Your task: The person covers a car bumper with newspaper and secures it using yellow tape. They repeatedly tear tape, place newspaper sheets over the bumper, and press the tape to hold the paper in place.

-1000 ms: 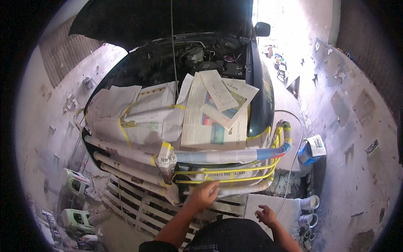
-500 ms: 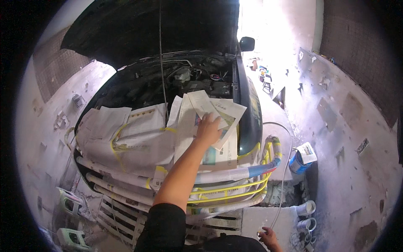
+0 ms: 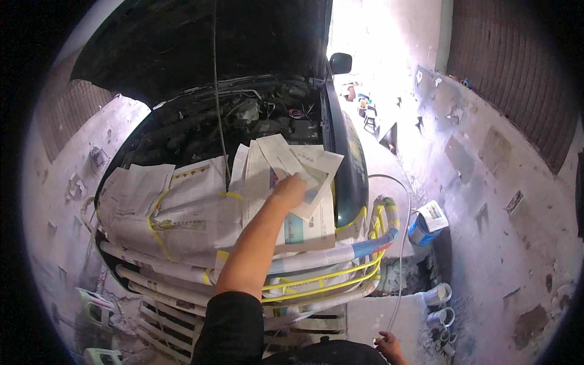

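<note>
My left hand (image 3: 291, 191) is on a loose stack of newspaper sheets (image 3: 316, 173) lying over the front right of a dark car. Its fingers are bent and look closed on the folded top sheet; the fingertips are partly hidden. Low in the view, my right hand (image 3: 390, 347) has its fingers curled, with a tiny pale spot at the tips that I cannot identify. A thin hose (image 3: 399, 298) runs down close to that hand. More newspaper (image 3: 201, 210), fixed with yellow tape, covers the car's front.
The bonnet (image 3: 182, 48) is propped up by a rod (image 3: 220, 115) above the engine bay (image 3: 243, 115). Paper-wrapped and yellow-taped tubes (image 3: 328, 253) cross the front. Right stand a blue bucket (image 3: 421, 233) and open cans (image 3: 439, 295); green stools (image 3: 94, 307) stand left.
My left hand's fingers have gone from spread on the newspaper to bent and drawn together. The whole view has shifted slightly; my right hand stays low by the hose.
</note>
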Available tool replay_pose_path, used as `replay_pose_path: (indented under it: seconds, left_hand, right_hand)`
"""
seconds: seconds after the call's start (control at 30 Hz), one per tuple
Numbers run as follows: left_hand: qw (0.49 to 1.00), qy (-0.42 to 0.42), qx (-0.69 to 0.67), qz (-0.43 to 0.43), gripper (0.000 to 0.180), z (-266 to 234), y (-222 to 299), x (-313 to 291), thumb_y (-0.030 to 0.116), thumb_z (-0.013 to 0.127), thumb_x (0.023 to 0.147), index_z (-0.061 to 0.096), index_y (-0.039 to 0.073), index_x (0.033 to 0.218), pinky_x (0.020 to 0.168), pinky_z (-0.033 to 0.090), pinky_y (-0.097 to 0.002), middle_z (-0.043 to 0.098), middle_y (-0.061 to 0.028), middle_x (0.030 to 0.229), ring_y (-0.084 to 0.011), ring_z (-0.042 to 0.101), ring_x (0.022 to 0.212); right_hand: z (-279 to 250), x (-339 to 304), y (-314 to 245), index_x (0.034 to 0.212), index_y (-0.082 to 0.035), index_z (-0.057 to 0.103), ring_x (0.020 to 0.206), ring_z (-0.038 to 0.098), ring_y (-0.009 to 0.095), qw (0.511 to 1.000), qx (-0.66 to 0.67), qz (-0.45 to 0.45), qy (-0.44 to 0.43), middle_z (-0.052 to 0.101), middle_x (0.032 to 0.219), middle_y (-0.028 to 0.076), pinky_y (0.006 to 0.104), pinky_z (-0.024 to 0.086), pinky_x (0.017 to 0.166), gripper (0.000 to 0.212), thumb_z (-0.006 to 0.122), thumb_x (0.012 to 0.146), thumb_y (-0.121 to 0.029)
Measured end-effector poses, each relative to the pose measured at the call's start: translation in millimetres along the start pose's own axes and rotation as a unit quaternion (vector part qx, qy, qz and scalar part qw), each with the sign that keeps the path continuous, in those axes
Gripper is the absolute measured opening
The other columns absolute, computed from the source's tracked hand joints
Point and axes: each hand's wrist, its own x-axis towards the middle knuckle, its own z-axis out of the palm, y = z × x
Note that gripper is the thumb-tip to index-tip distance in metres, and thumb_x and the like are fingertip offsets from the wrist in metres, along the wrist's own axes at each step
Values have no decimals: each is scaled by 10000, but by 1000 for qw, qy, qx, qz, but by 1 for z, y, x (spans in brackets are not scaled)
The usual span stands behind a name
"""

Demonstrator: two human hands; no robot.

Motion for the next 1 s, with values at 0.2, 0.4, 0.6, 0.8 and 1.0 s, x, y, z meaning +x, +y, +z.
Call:
replay_pose_path:
  seconds: [0.2, 0.4, 0.6, 0.8, 1.0]
  left_hand:
    - [999, -19, -10, -29, 257, 2, -16, -1, 105, 542, 830, 666, -26, 1012, 872, 505, -437, 607, -215, 1060, -375, 627, 975]
    - [978, 162, -82, -104, 235, -53, 17, -16, 159, 599, 794, 639, 18, 977, 807, 516, -442, 621, -202, 1007, -393, 628, 914]
    - [886, 382, -212, -154, 215, -149, 13, -48, 144, 557, 815, 584, 7, 979, 725, 505, -480, 644, -246, 898, -408, 637, 833]
    - [795, 410, -438, -82, 215, -232, 13, -102, 75, 605, 856, 614, 1, 1058, 775, 499, -315, 689, -129, 948, -194, 664, 865]
    - [755, 336, -560, 64, 273, -296, 43, -179, 64, 588, 886, 569, -1, 1151, 806, 518, -276, 669, -91, 1024, -146, 652, 890]
  right_hand:
    - [5, -14, -30, 1249, 63, 492, 644, 658, 188, 1000, -14, -22, -17, 660, 844, 133, 311, 529, 570, 479, 635, 867, -188]
    - [2, -15, -18, 1262, 67, 479, 656, 654, 196, 1000, -4, -28, 2, 651, 841, 143, 312, 515, 565, 479, 624, 868, -165]
    - [-4, -1, -27, 1290, 31, 479, 621, 603, 171, 991, 101, -87, 21, 633, 828, 105, 304, 488, 553, 493, 644, 855, -132]
    - [-35, -14, -155, 1320, -27, 422, 633, 581, 156, 930, 268, -251, 6, 626, 824, 91, 293, 487, 565, 479, 604, 880, -84]
    - [-32, -42, -315, 1378, -72, 382, 777, 590, 154, 826, 357, -432, -52, 598, 1090, 145, 290, 522, 675, 499, 549, 909, -43]
